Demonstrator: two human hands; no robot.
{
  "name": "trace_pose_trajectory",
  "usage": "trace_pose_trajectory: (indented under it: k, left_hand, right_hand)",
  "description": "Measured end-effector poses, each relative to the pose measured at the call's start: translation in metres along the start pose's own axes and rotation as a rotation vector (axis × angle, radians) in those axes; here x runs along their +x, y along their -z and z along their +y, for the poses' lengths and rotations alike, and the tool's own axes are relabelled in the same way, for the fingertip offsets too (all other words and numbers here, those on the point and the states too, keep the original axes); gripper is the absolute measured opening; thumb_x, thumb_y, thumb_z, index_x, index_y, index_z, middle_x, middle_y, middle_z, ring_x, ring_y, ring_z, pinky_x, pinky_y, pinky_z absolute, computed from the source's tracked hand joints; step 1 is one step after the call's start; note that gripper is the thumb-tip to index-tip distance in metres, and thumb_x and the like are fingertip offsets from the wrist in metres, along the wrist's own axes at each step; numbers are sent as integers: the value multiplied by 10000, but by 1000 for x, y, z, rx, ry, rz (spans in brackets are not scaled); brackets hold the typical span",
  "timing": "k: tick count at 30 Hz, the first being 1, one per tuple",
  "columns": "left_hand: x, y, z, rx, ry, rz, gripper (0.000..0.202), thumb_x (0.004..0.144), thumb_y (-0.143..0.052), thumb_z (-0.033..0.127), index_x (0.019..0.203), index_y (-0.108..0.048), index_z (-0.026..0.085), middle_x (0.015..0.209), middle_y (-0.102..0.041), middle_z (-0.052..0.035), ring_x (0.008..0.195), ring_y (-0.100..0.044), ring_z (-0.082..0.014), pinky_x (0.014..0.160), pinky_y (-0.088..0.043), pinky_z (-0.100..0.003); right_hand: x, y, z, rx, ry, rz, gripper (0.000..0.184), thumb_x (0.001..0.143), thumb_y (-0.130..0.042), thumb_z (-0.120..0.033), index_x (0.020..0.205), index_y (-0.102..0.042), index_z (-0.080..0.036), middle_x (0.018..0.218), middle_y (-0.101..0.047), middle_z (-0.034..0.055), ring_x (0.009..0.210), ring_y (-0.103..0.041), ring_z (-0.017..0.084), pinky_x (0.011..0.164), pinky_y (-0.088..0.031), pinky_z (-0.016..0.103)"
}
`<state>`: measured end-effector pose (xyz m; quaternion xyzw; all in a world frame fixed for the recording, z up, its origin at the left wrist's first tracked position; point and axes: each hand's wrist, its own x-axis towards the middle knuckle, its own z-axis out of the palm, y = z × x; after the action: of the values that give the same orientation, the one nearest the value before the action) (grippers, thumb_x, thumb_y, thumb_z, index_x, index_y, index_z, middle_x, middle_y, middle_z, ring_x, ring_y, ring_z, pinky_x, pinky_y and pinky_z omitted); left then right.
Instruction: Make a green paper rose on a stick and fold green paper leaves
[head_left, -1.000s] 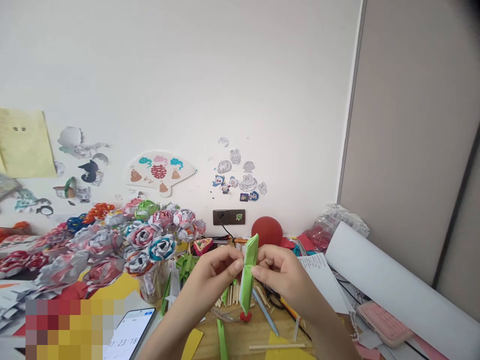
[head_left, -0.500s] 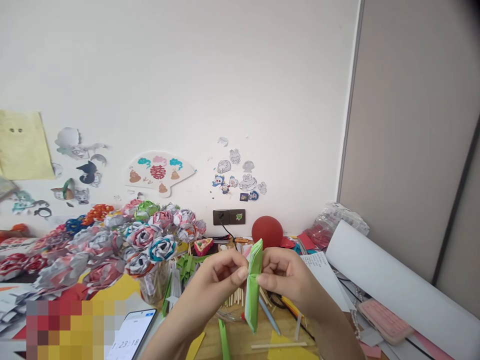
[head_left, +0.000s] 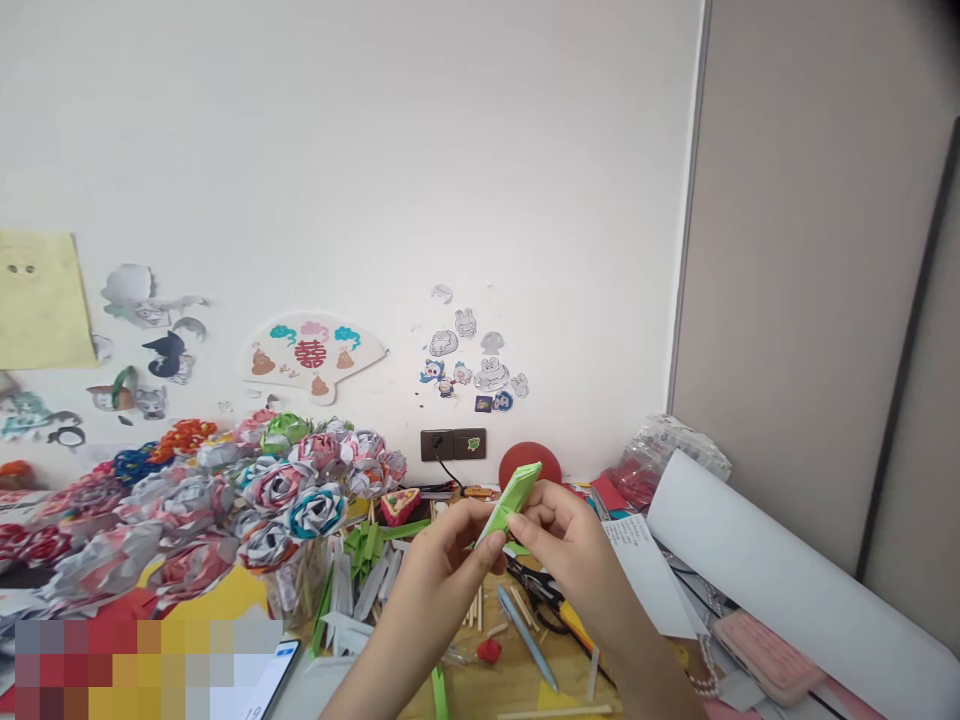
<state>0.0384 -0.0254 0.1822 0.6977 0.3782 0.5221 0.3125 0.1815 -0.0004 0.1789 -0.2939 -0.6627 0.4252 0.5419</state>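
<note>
A folded strip of green paper (head_left: pixel 517 493) with a whitish edge is held up over the desk, tilted with its upper end to the right. My left hand (head_left: pixel 457 560) pinches its lower part between thumb and fingers. On the other side, my right hand (head_left: pixel 559 530) grips the paper near its middle, thumb pressed on the green face. Part of the strip is hidden behind my fingers. Beneath my hands lie a light blue pen (head_left: pixel 528 640), black-handled scissors (head_left: pixel 544 590) and a small red piece (head_left: pixel 489 651).
Many paper flowers (head_left: pixel 315 505) crowd the left side, with green strips (head_left: pixel 365 550) beside them. A phone (head_left: pixel 274 680) lies at the lower left. Behind my hands sits a red balloon-like ball (head_left: pixel 529 463). A white paper roll (head_left: pixel 787 580) and a pink keyboard-like object (head_left: pixel 772 658) are on the right.
The green paper has gone from nearly upright to leaning right, and its lower end is now behind my left hand. Both hands have shifted their hold. The view has moved slightly.
</note>
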Motion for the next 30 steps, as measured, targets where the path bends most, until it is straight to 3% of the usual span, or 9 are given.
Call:
trace_pose_trajectory:
  k: [4, 7, 13, 21, 26, 30]
  left_hand:
    - [0, -3, -4, 184, -55, 123, 155, 804, -549, 270, 837, -662, 169, 705, -656, -33, 703, -602, -187, 588, -468, -257]
    - [-1, -3, -7, 250, -78, 158, 151, 814, -544, 259, 864, -666, 184, 814, -706, -57, 762, -633, -203, 621, -498, -272]
    - [-7, -11, -19, 407, -250, 354, 212, 840, -524, 208, 1044, -579, 233, 947, -710, -39, 847, -672, -190, 757, -532, -289]
    - [-8, -14, -25, 685, -592, 366, 326, 870, -503, 86, 1162, -560, 219, 1014, -707, -78, 913, -657, -192, 800, -517, -273]
    - [-8, -20, -25, 753, -685, 381, 499, 872, -488, 28, 1325, -442, 232, 1036, -671, -98, 921, -626, -190, 825, -497, -299]
    - [-7, -24, -30, 724, -718, 424, 496, 882, -487, 45, 1339, -436, 231, 1019, -667, -91, 917, -620, -176, 808, -507, -269]
  right_hand:
    - [0, 0, 4, 26, -5, -1, 179, 752, -619, -343, 806, -568, -180, 672, -544, -27, 644, -522, 138, 600, -403, 251]
    - [0, -1, 5, 23, -6, -4, 180, 762, -610, -347, 817, -571, -181, 695, -560, -19, 665, -536, 143, 611, -413, 256]
    - [0, -3, 0, 40, -18, 37, 208, 752, -620, -373, 808, -582, -176, 661, -555, -26, 623, -528, 136, 555, -393, 242]
    - [-1, -4, -3, 77, 4, 72, 203, 726, -648, -370, 761, -581, -182, 646, -571, -23, 617, -540, 141, 549, -405, 248]
    - [0, -2, -2, 55, -2, 102, 208, 742, -637, -366, 765, -583, -167, 650, -564, -18, 629, -517, 135, 592, -413, 253]
    - [-1, -2, 2, 22, 46, 117, 184, 752, -618, -346, 783, -585, -168, 668, -560, -11, 648, -506, 142, 603, -411, 261]
